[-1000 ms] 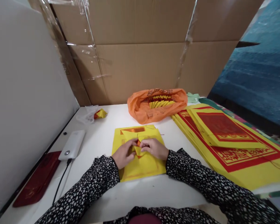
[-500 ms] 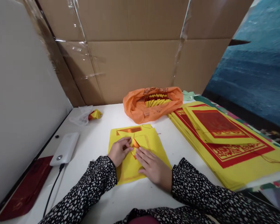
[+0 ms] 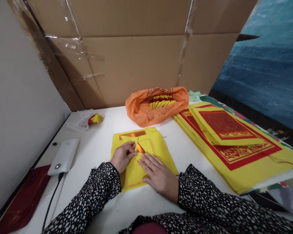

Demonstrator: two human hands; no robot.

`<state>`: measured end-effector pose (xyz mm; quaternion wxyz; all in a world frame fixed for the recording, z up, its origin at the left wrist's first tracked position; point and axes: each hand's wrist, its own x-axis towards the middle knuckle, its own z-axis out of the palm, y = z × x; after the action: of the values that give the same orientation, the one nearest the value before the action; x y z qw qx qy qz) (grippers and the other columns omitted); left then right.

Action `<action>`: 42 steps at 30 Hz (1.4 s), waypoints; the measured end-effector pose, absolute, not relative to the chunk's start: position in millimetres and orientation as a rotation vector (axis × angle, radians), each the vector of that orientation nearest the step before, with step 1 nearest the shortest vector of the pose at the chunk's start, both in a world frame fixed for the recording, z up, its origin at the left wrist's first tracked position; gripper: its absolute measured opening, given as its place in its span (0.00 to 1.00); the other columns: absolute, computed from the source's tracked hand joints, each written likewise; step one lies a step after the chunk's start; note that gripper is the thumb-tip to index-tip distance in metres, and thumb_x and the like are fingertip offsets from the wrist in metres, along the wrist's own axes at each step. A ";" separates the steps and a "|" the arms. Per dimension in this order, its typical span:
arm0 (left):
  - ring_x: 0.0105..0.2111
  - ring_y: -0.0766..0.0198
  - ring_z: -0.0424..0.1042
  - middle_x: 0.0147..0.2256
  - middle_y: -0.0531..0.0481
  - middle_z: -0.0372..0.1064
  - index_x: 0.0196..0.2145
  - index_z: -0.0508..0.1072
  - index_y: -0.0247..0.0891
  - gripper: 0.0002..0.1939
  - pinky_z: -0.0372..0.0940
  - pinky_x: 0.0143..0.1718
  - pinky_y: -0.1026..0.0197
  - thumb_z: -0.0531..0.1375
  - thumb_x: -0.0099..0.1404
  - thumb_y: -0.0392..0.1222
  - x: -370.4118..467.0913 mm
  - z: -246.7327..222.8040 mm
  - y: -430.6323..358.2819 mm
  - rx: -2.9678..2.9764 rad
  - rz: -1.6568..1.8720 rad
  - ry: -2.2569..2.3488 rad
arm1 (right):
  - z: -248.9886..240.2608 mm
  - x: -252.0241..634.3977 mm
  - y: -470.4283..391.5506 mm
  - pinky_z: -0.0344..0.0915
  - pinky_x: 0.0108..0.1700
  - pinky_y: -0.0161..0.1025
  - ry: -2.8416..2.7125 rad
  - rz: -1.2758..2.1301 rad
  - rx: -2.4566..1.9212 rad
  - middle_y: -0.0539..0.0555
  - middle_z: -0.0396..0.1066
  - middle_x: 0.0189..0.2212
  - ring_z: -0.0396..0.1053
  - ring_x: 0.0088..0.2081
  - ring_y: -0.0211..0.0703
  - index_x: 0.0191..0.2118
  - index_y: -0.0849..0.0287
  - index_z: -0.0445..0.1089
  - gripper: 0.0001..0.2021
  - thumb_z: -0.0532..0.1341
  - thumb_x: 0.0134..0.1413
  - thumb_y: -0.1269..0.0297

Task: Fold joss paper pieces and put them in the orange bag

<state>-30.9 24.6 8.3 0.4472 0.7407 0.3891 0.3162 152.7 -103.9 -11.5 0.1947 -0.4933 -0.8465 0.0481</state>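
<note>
Yellow paper sheets with orange foil patches lie on the white table in front of me. On top of them is a partly folded sheet with a foil strip showing. My left hand pinches the left edge of this fold between thumb and fingers. Spread out flat, my right hand presses on the paper with its fingertips beside the foil strip. The fingers hide part of the fold's lower end.
Behind the sheets sits an orange bag with folded yellow papers inside. Yellow and red printed sheets are stacked at right. At left are a white power bank, a dark red pouch and a clear bag.
The view has shifted slightly, so most things appear a little farther left. My right fingertips now cover the orange piece below the fold; my left hand keeps its pinch.
</note>
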 end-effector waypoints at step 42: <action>0.36 0.61 0.77 0.36 0.51 0.76 0.64 0.54 0.45 0.31 0.72 0.46 0.53 0.58 0.66 0.38 -36.1 39.7 9.9 2.101 1.116 1.032 | 45.7 147.7 -17.9 0.70 0.47 0.46 -1.490 0.921 -0.962 0.56 0.76 0.39 0.74 0.42 0.47 0.43 0.59 0.72 0.12 0.63 0.55 0.60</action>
<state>-36.1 9.9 39.7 0.2711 0.7799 0.3830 0.4142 147.7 -17.9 45.7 0.5410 -0.4049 -0.6269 0.3878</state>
